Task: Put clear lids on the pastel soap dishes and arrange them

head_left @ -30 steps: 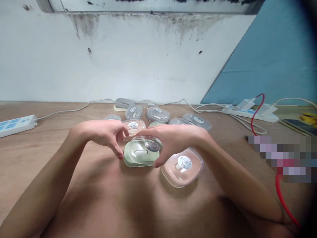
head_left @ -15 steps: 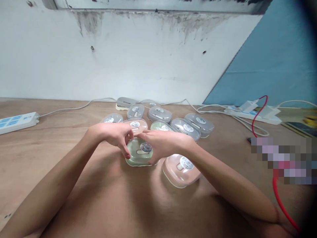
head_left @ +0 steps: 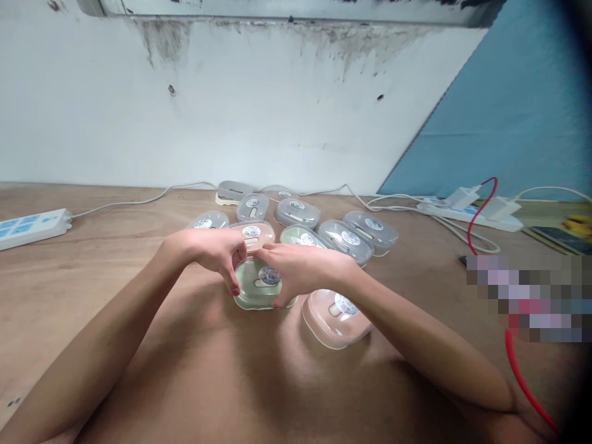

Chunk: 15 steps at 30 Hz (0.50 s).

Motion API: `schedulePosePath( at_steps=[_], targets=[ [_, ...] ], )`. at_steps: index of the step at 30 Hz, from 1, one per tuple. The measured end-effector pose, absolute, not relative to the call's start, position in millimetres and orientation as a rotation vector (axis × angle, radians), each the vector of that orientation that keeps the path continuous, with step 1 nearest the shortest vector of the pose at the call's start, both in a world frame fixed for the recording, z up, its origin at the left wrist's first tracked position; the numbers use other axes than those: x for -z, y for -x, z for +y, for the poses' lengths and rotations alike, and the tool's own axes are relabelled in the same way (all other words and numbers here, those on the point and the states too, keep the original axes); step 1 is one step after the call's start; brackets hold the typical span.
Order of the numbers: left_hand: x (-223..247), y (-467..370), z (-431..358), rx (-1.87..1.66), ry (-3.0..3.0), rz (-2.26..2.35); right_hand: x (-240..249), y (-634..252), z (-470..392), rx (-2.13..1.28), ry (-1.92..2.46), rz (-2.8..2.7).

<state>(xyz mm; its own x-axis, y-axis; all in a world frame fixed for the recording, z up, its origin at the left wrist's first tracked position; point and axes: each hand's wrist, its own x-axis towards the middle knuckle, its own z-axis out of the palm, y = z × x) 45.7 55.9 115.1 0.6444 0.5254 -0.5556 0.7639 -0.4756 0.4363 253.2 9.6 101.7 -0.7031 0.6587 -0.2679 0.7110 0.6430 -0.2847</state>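
A green soap box with a clear lid and a round sticker lies on the table between my two hands. My left hand curls round its left end, thumb at the near left side and fingers toward the back. Round the right end goes my right hand, its thumb low at the near right and its fingers over the far edge. Part of the sticker and the far side are hidden by the fingers. A pink soap box stands just right of it, partly under my right wrist. Another pink soap box sits right behind.
Several grey soap boxes and a second green one stand farther back. White power strips lie at left and right, joined to cables along the wall. A red cable runs down the right side.
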Motion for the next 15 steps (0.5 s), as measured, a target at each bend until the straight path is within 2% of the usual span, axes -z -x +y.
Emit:
schedulePosePath(
  at_steps=[15],
  targets=[
    [-114.1, -48.7, 55.4, 0.491, -2.188, 1.012, -99.0, -251.9, 10.2, 0.541, -1.122, 2.741]
  ],
)
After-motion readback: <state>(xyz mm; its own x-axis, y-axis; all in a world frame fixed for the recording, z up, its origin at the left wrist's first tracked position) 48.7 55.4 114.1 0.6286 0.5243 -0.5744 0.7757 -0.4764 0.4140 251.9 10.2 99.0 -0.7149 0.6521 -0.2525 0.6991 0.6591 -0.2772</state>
